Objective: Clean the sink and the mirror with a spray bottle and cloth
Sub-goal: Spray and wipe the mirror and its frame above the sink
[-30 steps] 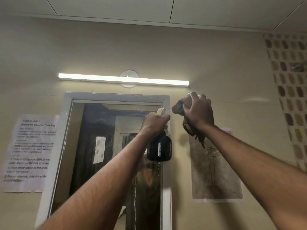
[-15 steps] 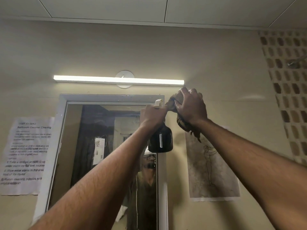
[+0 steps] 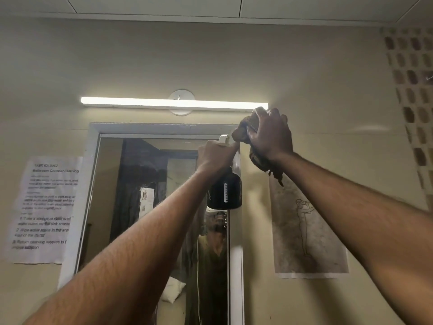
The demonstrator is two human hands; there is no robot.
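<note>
His left hand [image 3: 216, 156] grips the spray bottle [image 3: 224, 192], hanging upright; his right hand [image 3: 271, 134] bunches the cloth [image 3: 248, 127] at one o'clock, beside the nozzle. The mirror [image 3: 159, 207] stands tall at eight o'clock, nearer his left.

spray bottle [image 3: 225, 193]: glossy dark plastic | cloth [image 3: 251, 126]: rough brown fabric | mirror [image 3: 150, 184]: smooth reflective glass | notice [image 3: 44, 207]: matt paper

spray bottle [image 3: 225, 192]: black body, white trigger head | cloth [image 3: 251, 124]: brown | mirror [image 3: 150, 207] frame: white | wall tiles [image 3: 414, 95]: brown-checked
</note>
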